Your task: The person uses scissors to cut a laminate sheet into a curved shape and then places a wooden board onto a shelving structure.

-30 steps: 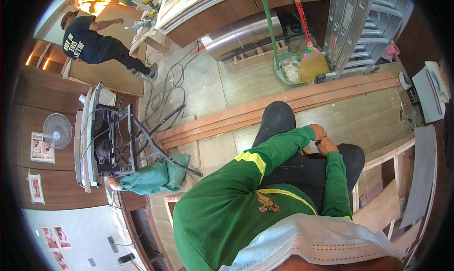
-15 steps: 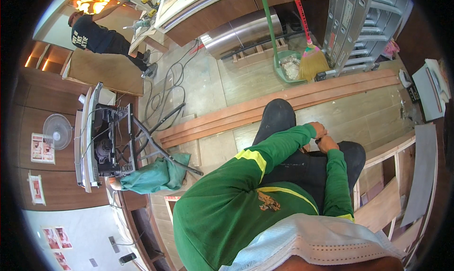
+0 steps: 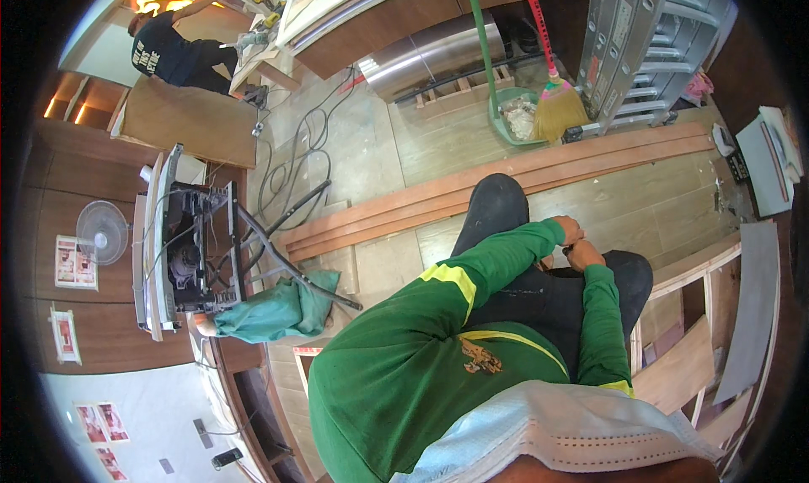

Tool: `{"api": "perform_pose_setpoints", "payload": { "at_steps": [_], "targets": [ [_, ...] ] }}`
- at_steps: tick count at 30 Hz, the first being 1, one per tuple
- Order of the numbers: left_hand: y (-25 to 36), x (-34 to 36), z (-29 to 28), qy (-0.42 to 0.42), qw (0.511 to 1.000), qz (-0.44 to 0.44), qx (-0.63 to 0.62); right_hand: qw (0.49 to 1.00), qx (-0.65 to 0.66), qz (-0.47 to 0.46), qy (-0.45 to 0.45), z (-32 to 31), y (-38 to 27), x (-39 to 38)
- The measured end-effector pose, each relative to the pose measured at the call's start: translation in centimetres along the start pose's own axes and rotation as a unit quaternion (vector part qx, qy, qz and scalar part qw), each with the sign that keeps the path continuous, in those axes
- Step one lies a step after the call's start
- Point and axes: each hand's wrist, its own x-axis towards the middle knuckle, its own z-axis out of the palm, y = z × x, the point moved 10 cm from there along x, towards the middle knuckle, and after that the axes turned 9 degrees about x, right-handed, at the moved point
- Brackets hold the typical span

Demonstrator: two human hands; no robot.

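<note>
Both my hands meet over my bent knees, in dark trousers. My left hand (image 3: 570,228) reaches across from the left in a green sleeve, its fingers curled in. Just below it, my right hand (image 3: 583,254) is closed, the fingers bent toward the left hand. Something small and dark shows between them, too small to name. Long reddish-brown boards (image 3: 497,191) lie side by side on the floor just beyond my knees.
A folding-leg table saw (image 3: 198,247) stands left beside a green cloth bag (image 3: 278,310). Ahead are cables (image 3: 291,167), a green dustpan (image 3: 506,125), a broom (image 3: 559,112) and an aluminium ladder (image 3: 632,53). A wooden frame (image 3: 704,314) is at right. Another person (image 3: 177,53) works far left.
My hands stay together in nearly the same place. At far left the other person has leaned further right toward the bench.
</note>
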Motion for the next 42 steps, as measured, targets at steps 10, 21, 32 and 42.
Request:
{"api": "perform_pose_setpoints", "payload": {
  "at_steps": [10, 21, 32, 42],
  "targets": [
    [0.7, -0.5, -0.5, -0.019, 1.000, 0.002, 0.005, 1.000, -0.003, 0.005, -0.004, 0.3, 0.8, 0.5],
    [0.3, -0.7, -0.6, -0.015, 1.000, -0.015, 0.018, 1.000, 0.001, 0.006, 0.010, -0.4, -0.5, -0.5],
    [0.3, -0.7, -0.4, 0.002, 1.000, 0.005, 0.029, 1.000, -0.001, 0.019, -0.001, -0.2, -0.6, -0.6],
    [0.4, -0.8, -0.8, -0.007, 1.000, -0.017, 0.023, 1.000, -0.016, 0.007, -0.003, 0.3, 0.5, 0.5]
  ]
}}
